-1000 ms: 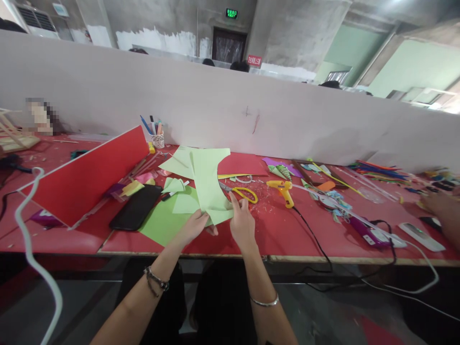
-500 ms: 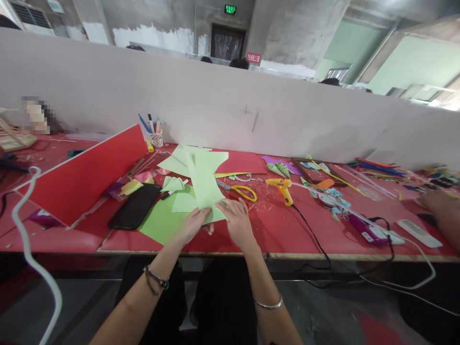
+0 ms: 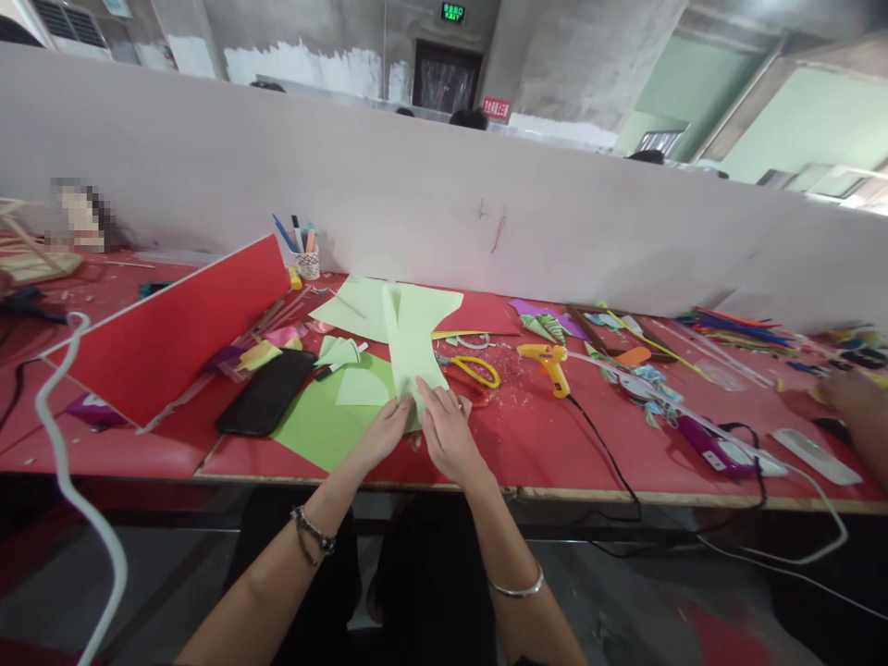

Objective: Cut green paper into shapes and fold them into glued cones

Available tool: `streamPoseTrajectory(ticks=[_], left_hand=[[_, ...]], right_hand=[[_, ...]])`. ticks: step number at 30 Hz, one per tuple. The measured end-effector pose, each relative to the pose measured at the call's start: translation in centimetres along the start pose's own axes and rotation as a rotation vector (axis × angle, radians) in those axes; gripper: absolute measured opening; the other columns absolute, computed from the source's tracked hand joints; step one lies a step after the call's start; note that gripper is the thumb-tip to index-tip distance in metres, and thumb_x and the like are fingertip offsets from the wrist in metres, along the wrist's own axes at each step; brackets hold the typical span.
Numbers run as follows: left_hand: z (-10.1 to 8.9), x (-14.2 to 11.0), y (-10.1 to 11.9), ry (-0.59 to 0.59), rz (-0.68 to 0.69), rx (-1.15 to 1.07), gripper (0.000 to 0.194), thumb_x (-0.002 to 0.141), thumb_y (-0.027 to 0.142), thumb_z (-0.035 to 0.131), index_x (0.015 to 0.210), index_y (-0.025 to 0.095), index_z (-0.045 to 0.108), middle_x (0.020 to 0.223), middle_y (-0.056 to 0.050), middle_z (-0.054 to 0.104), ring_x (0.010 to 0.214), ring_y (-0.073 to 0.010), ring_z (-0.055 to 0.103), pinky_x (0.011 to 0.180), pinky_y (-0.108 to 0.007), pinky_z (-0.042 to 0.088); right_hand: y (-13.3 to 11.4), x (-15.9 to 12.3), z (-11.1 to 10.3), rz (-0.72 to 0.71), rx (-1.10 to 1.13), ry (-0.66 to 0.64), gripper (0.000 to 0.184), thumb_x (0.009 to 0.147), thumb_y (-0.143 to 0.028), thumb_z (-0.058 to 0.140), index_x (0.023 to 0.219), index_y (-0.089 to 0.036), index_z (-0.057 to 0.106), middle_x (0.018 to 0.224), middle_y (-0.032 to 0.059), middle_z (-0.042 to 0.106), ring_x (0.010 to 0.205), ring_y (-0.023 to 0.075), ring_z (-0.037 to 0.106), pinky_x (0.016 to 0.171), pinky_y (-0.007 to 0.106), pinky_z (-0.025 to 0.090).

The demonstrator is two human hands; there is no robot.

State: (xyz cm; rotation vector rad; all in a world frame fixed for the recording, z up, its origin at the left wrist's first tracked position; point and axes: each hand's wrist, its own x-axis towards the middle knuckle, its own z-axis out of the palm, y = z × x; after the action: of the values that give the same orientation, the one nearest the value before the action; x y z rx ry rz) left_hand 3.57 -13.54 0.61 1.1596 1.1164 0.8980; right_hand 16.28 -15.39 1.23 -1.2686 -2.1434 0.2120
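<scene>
A pale green sheet of paper (image 3: 414, 338) with curved cut edges stands up from my hands, its left edge folded over. My left hand (image 3: 387, 430) pinches the near end of the sheet. Beside it, my right hand (image 3: 448, 427) grips the same end, fingers laid over the paper. Right of the sheet lie yellow-handled scissors (image 3: 475, 371), their blades partly hidden behind it. To the left are a brighter green sheet (image 3: 312, 430), a small pale green piece (image 3: 363, 388) and a folded paper cone (image 3: 339, 351).
A black phone (image 3: 267, 393) lies left, before a leaning red board (image 3: 180, 338). A yellow glue gun (image 3: 548, 363) with a black cord rests to the right. Further right are a purple box (image 3: 714, 446), a white remote (image 3: 817, 456) and another person's hand (image 3: 850, 398).
The near end of the paper, earlier spread between my hands, is now drawn together. My right hand has shifted left over the paper, close to my left hand.
</scene>
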Motion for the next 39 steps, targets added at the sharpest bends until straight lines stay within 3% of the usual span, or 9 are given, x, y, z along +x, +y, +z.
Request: streamPoseTrajectory(ticks=[6, 9, 13, 17, 21, 23, 28, 33, 39], left_hand=[[-0.3, 0.4, -1.3, -0.021, 0.081, -0.026, 0.052, 0.083, 0.057, 0.026, 0.063, 0.017, 0.053, 0.047, -0.001, 0.053, 0.047, -0.0139, 0.052, 0.055, -0.028, 0.045], [-0.4, 0.4, -1.3, -0.006, 0.094, -0.063, 0.058, 0.080, 0.062, 0.023, 0.069, 0.016, 0.056, 0.049, -0.002, 0.054, 0.047, -0.0136, 0.052, 0.053, -0.027, 0.045], [0.0, 0.1, -0.9, -0.009, 0.104, -0.071, 0.048, 0.076, 0.060, 0.039, 0.078, 0.015, 0.057, 0.052, 0.000, 0.054, 0.046, -0.0127, 0.051, 0.050, -0.026, 0.044], [0.1, -0.1, -0.4, 0.004, 0.112, -0.091, 0.035, 0.072, 0.050, 0.053, 0.078, 0.016, 0.056, 0.054, 0.002, 0.054, 0.048, -0.0123, 0.051, 0.051, -0.026, 0.044], [-0.6, -0.6, 0.1, -0.012, 0.111, -0.057, 0.040, 0.077, 0.049, 0.046, 0.054, 0.017, 0.050, 0.042, 0.002, 0.047, 0.044, -0.0118, 0.047, 0.053, -0.026, 0.042], [-1.0, -0.8, 0.4, -0.037, 0.110, 0.004, 0.045, 0.080, 0.049, 0.042, 0.048, 0.018, 0.047, 0.041, 0.001, 0.046, 0.044, -0.0113, 0.046, 0.056, -0.025, 0.041], [-1.2, -0.9, 0.2, -0.061, 0.120, 0.115, 0.045, 0.079, 0.048, 0.044, 0.046, 0.017, 0.044, 0.040, 0.003, 0.043, 0.044, -0.0093, 0.041, 0.057, -0.023, 0.037], [-1.2, -0.5, -0.9, -0.025, 0.049, 0.072, 0.038, 0.073, 0.050, 0.051, 0.055, 0.017, 0.043, 0.039, 0.006, 0.039, 0.039, -0.0070, 0.034, 0.046, -0.021, 0.030], [-1.5, -0.6, -1.0, -0.024, 0.087, 0.065, 0.037, 0.072, 0.050, 0.052, 0.058, 0.016, 0.044, 0.041, 0.007, 0.038, 0.040, -0.0060, 0.032, 0.045, -0.020, 0.028]], right_hand=[[0.4, 0.3, 0.9, 0.013, 0.180, 0.044, 0.040, 0.086, -0.016, 0.029, 0.125, -0.019, 0.037, 0.083, 0.0058, 0.060, 0.093, 0.0184, 0.051, 0.089, 0.037, 0.032], [0.5, 0.3, 0.9, 0.020, 0.283, 0.125, 0.035, 0.083, -0.021, 0.039, 0.118, -0.019, 0.041, 0.092, 0.0074, 0.057, 0.092, 0.0180, 0.051, 0.082, 0.034, 0.040], [0.1, 0.5, 0.7, 0.007, 0.358, 0.111, 0.037, 0.080, -0.019, 0.043, 0.117, -0.019, 0.040, 0.099, 0.0077, 0.052, 0.088, 0.0164, 0.051, 0.078, 0.031, 0.045], [-0.3, 0.6, -0.2, -0.081, 0.253, 0.076, 0.045, 0.078, -0.015, 0.043, 0.123, -0.018, 0.037, 0.111, 0.0103, 0.049, 0.104, 0.0194, 0.046, 0.090, 0.037, 0.039], [0.7, 0.5, -1.3, 0.066, 0.204, 0.304, 0.055, 0.075, -0.031, 0.054, 0.126, -0.018, 0.035, 0.120, 0.0124, 0.044, 0.116, 0.0243, 0.037, 0.098, 0.044, 0.030], [1.5, 0.3, -1.7, 0.232, 0.356, 0.319, 0.061, 0.074, -0.036, 0.056, 0.127, -0.017, 0.032, 0.117, 0.0126, 0.047, 0.110, 0.0231, 0.044, 0.093, 0.042, 0.035], [2.4, 0.1, -1.6, 0.432, 0.812, 0.043, 0.038, 0.072, -0.040, 0.056, 0.102, -0.015, 0.055, 0.092, 0.0067, 0.062, 0.085, 0.0178, 0.058, 0.077, 0.030, 0.045], [1.9, 0.1, -0.9, 0.516, 0.852, 0.138, 0.031, 0.070, -0.041, 0.057, 0.081, -0.013, 0.060, 0.068, 0.0016, 0.061, 0.063, 0.0138, 0.055, 0.063, 0.026, 0.045], [1.8, 0.1, -1.3, 0.494, 0.836, 0.107, 0.026, 0.070, -0.039, 0.058, 0.070, -0.014, 0.059, 0.052, -0.0024, 0.055, 0.050, 0.0111, 0.051, 0.053, 0.023, 0.040]])
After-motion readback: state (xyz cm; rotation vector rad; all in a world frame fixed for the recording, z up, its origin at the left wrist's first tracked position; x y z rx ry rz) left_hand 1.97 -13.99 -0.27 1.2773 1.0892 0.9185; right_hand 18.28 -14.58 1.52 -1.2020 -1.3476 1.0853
